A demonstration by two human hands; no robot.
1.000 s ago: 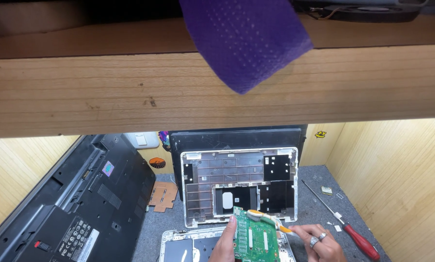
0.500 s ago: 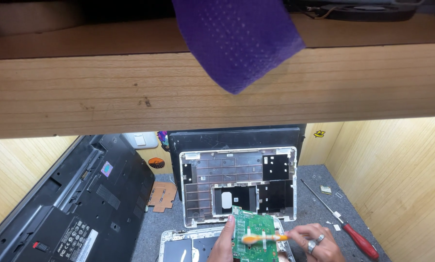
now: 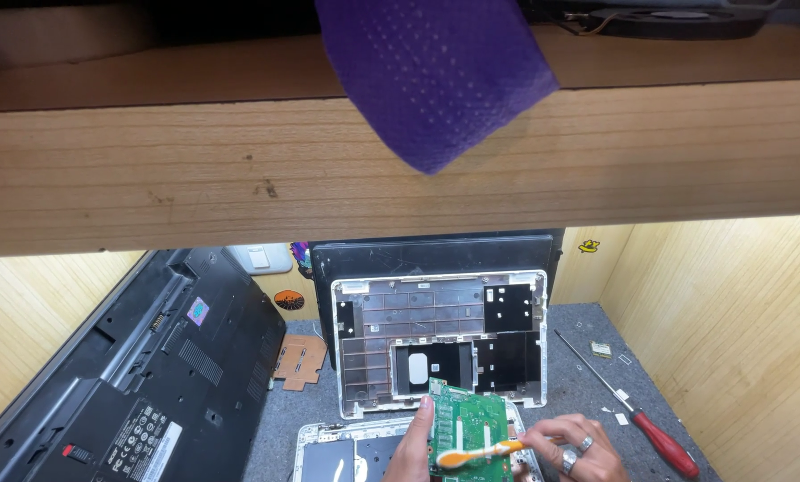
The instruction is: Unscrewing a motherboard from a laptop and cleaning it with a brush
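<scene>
Only the two bare hands show at the bottom edge, with no sleeves or gloves in sight. The left hand (image 3: 410,449) wears nothing on the fingers that can be seen. The right hand (image 3: 571,446) wears two silver-coloured rings, one broad and rounded, on neighbouring fingers.
</scene>
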